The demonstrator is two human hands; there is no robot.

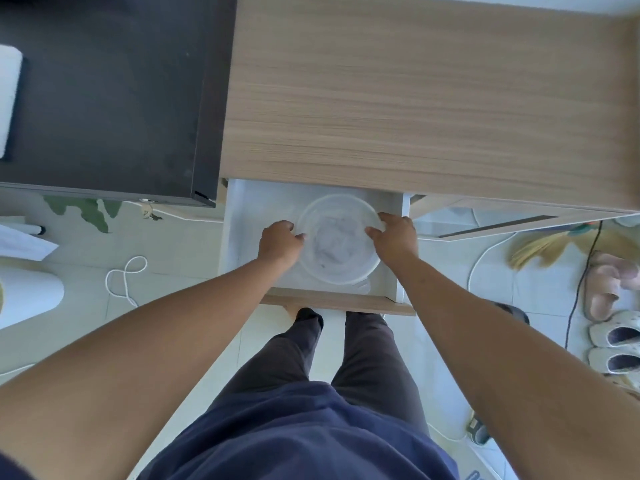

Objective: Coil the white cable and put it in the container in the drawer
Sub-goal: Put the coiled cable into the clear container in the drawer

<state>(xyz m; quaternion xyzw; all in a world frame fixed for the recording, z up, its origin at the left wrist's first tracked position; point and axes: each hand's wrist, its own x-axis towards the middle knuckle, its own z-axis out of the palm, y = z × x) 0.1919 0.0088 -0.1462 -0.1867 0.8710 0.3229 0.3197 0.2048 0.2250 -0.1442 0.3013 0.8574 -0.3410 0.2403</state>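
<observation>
A person stands over an open white drawer [239, 237] pulled out from under a light wood surface [398, 98]. In the drawer sits a round, translucent plastic container [337, 202], shallow and cloudy, with something pale and blurred inside that cannot be made out. The left hand [278, 242] rests at the container's left edge, its fingers [298, 237] curled and pressed together against the rim. The right hand [394, 237] is at the right edge, thumb and fingers [372, 233] closed over the rim; whether either hand truly grips it cannot be told. A thin white cable [124, 278] lies on the pale tiled floor [86, 265] left of the drawer, well apart from both hands, looping loosely in a rough figure-eight rather than a tidy coil. Another white cord [479, 261] curves across the floor on the right, near several slippers [613, 332].
</observation>
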